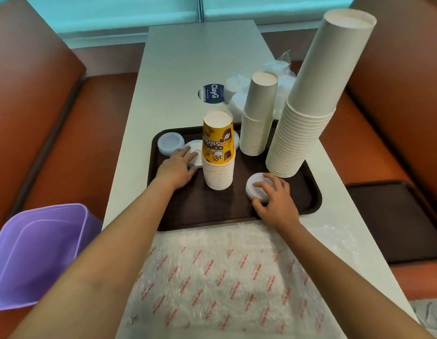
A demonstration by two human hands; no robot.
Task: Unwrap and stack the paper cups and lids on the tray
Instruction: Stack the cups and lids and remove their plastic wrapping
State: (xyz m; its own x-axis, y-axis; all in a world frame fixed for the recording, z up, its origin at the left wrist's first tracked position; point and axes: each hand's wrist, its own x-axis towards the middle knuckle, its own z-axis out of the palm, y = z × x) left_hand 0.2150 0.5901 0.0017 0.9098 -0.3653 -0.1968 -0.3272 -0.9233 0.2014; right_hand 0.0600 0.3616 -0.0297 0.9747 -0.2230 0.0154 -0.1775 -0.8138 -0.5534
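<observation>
Cups in three upside-down stacks stand on your dark tray (307, 204), which sits on the table (188, 57): the tallest white stack (307, 111) leans at the right edge, a shorter white stack (257, 116) rises behind, and a yellow-topped stack (218, 152) stands mid-tray. Bubble wrap (224, 277) with red print lies just before the tray. Your right hand (276, 199) curls its grip round a white lid pile (255, 185) at front right. Your left hand (178, 165) lies with its grip spread, fingers straight on a white lid (196, 146) beside the yellow stack. A bluish lid (170, 142) rests far left.
</observation>
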